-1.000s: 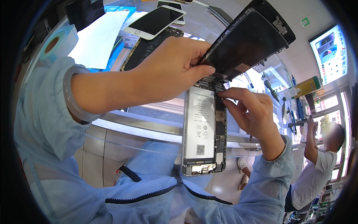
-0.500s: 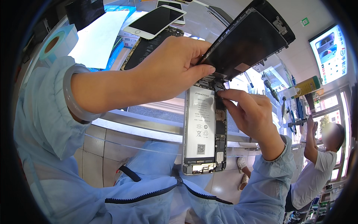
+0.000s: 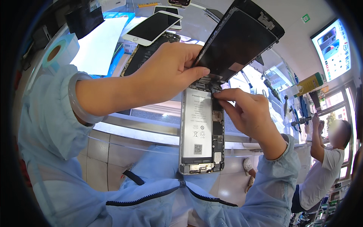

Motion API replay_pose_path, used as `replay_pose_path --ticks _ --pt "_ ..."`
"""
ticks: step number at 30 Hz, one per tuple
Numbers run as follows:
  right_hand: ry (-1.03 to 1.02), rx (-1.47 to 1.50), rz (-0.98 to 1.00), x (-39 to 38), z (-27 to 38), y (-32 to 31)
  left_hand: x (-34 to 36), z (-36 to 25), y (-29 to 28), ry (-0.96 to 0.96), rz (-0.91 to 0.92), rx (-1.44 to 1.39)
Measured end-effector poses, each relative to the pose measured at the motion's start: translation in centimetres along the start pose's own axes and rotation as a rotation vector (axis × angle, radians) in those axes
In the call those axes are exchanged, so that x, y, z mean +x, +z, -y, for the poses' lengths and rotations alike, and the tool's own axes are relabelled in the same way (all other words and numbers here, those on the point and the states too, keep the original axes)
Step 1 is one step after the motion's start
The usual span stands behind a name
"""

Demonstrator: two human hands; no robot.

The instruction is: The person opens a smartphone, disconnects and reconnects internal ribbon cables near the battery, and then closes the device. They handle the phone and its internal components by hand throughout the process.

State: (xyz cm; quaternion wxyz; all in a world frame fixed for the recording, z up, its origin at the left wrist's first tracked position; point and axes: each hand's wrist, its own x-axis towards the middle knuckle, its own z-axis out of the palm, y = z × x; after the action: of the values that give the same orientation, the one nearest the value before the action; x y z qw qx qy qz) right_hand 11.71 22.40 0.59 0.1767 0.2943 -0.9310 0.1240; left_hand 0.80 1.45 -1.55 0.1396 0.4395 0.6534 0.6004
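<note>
battery (image 3: 197, 125) in phone body (image 3: 218, 130), screen (image 3: 238, 41) behind

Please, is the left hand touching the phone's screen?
Touching. The head view shows the left hand holding the raised screen at its lower corner, thumb over the edge.

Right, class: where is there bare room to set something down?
The white sheet looks bare between the roll and blue packaging; a smaller counter patch shows between the white phone and the raised screen. It's crowded beyond the left hand: that phone overlaps an opened device.
</note>
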Motion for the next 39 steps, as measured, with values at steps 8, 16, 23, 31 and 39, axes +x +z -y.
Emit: replay_pose_path --ticks 8,16,23,31,39 --pt "0.059 0.070 -0.058 0.1 0.2 0.3 0.1 0.3 0.0 -0.034 0.012 0.042" --pt "0.042 0.004 -0.038 0.5 0.6 0.6 -0.1 -0.1 -0.1 -0.072 0.007 0.088" --pt "0.225 0.094 -0.153 0.0 -0.3 -0.2 0.0 0.0 -0.2 -0.057 0.012 0.041" --pt "0.023 0.013 -0.096 0.8 -0.3 0.3 0.1 0.0 -0.2 -0.051 0.019 0.048" --pt "-0.074 -0.110 -0.061 1.1 -0.5 0.5 0.3 0.3 -0.2 -0.029 0.009 0.119"
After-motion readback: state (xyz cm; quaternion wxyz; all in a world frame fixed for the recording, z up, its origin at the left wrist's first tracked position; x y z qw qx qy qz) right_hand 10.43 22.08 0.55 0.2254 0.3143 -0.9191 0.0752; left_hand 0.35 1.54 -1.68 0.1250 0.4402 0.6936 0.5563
